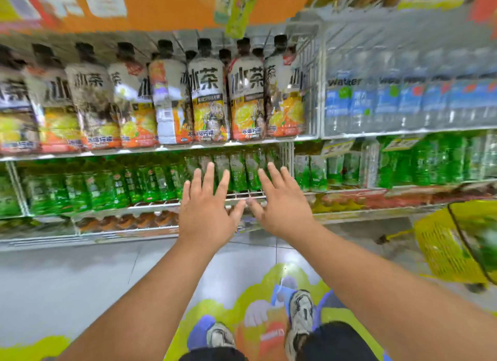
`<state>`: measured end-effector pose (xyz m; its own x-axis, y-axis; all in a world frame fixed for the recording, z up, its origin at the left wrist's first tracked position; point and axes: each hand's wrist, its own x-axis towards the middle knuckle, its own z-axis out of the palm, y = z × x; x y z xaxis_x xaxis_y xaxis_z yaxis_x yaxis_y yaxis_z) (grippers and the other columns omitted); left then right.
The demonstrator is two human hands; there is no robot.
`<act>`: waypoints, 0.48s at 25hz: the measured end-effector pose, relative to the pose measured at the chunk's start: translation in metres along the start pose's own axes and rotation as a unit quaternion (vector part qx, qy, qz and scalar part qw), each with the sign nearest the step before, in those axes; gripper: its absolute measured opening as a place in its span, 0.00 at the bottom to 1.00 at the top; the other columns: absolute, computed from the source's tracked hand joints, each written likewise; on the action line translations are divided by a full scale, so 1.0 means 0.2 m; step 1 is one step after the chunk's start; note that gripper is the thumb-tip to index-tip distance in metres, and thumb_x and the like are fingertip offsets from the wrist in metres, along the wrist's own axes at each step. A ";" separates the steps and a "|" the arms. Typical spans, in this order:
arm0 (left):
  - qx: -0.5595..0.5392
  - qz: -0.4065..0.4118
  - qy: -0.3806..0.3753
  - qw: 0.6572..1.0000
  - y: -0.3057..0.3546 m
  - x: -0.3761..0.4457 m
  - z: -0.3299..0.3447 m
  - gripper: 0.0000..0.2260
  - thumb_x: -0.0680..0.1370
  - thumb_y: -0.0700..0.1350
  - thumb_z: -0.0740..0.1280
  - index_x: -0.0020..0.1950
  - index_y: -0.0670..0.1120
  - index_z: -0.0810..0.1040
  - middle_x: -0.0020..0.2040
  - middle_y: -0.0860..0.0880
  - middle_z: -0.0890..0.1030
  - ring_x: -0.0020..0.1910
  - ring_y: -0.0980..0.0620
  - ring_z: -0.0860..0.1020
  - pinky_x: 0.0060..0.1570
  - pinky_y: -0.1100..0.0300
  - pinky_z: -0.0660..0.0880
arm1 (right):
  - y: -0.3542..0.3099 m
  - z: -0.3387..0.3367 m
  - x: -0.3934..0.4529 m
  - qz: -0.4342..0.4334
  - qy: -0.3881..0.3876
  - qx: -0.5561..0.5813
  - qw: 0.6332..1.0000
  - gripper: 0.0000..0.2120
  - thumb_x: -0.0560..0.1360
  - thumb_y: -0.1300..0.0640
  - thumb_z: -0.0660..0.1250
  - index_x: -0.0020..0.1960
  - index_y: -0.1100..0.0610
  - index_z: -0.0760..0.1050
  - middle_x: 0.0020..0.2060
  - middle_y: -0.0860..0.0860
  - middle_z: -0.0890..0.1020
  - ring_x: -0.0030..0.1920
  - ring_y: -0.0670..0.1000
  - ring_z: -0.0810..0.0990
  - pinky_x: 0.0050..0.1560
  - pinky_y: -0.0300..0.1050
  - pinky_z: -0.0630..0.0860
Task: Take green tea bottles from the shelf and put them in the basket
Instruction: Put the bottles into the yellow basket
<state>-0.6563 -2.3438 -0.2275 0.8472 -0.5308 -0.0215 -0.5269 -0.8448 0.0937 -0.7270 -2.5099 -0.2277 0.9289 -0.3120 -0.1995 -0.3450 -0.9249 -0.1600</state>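
— Green tea bottles [238, 172]?
— On the wire shelf [242, 195], just behind both hands.
— Hands?
— Left hand [207, 212] and right hand [282, 207] spread flat, holding nothing. Yellow basket [443, 250] sits on the floor, right.

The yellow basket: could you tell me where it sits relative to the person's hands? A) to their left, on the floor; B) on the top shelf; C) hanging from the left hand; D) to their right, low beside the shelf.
D: the yellow basket is at the frame's right edge, low beside the shelf, apart from the right hand and left hand, both open and empty.
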 end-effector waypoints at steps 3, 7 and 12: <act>-0.015 -0.004 0.007 1.000 0.03 -0.14 -0.17 0.38 0.75 0.70 0.46 0.81 0.53 0.61 0.83 0.44 0.54 0.81 0.40 0.54 0.78 0.42 0.53 | -0.08 -0.14 -0.21 0.008 0.010 0.007 1.000 0.38 0.81 0.33 0.49 0.84 0.51 0.45 0.83 0.52 0.45 0.82 0.57 0.43 0.81 0.57 0.50; -0.005 0.018 0.008 1.000 0.01 -0.23 -0.38 0.38 0.75 0.70 0.42 0.83 0.55 0.55 0.84 0.46 0.48 0.82 0.42 0.48 0.80 0.44 0.48 | -0.08 -0.34 -0.38 0.039 0.032 -0.003 0.999 0.38 0.81 0.32 0.47 0.84 0.49 0.43 0.83 0.51 0.44 0.82 0.56 0.41 0.81 0.56 0.48; -0.024 0.039 0.010 0.999 0.08 -0.44 -0.61 0.36 0.77 0.69 0.42 0.83 0.56 0.49 0.84 0.48 0.43 0.82 0.44 0.43 0.80 0.44 0.45 | -0.10 -0.51 -0.61 0.063 0.052 0.009 0.997 0.37 0.81 0.32 0.46 0.84 0.49 0.42 0.83 0.50 0.41 0.82 0.54 0.39 0.81 0.55 0.46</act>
<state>-0.7306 -2.3020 -0.1032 0.8056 -0.5924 0.0077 -0.5873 -0.7968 0.1420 -0.8198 -2.4746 -0.1007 0.8868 -0.4469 -0.1174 -0.4610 -0.8735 -0.1566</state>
